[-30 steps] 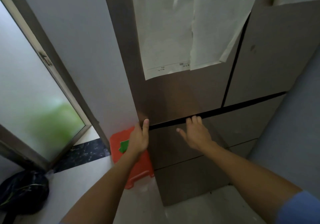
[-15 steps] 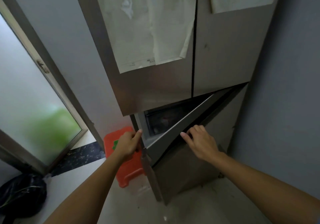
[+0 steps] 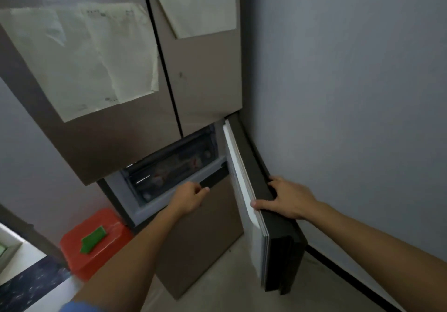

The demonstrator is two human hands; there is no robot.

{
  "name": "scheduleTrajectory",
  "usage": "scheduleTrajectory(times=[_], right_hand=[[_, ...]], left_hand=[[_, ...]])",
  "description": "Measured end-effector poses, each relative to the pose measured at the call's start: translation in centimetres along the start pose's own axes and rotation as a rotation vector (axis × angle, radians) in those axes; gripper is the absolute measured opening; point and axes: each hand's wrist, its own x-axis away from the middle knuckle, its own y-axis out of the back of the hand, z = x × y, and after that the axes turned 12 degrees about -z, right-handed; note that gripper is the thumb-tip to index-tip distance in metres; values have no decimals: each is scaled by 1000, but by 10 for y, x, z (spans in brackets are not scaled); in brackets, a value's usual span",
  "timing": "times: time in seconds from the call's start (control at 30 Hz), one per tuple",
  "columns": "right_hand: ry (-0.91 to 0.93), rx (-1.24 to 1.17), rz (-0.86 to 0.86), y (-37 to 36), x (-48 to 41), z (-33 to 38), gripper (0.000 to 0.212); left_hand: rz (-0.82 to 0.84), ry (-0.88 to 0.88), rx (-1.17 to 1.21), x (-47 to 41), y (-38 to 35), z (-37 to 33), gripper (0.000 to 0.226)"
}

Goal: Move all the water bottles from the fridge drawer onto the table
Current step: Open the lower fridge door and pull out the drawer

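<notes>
Left hand (image 3: 191, 199): fingers curled over the front lip of the clear plastic fridge drawer (image 3: 169, 169), gripping it.
Right hand (image 3: 289, 201): clamped on the top edge of the brown, white-lined compartment door (image 3: 244, 190), which stands swung open toward the grey wall (image 3: 350, 94).
Water bottles (image 3: 193, 160): dim, blurred shapes inside the drawer; count unclear.
Floor: red plastic stool (image 3: 94, 239) left of the fridge.
</notes>
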Motion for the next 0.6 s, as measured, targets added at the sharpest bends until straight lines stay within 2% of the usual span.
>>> scheduleTrajectory(times=[0.2,0.37,0.6], right_hand=[[-163,107,-64,36,8,-68,70],[-195,156,-182,47,-4,-139,59],[-10,198,-175,79,-57,-253,66]], left_hand=[[10,-184,-88,-31,-43,-74,32],[-19,-297,-141,-62,-89,-139,21],[-62,-426,-253,-123,-163,-235,58]])
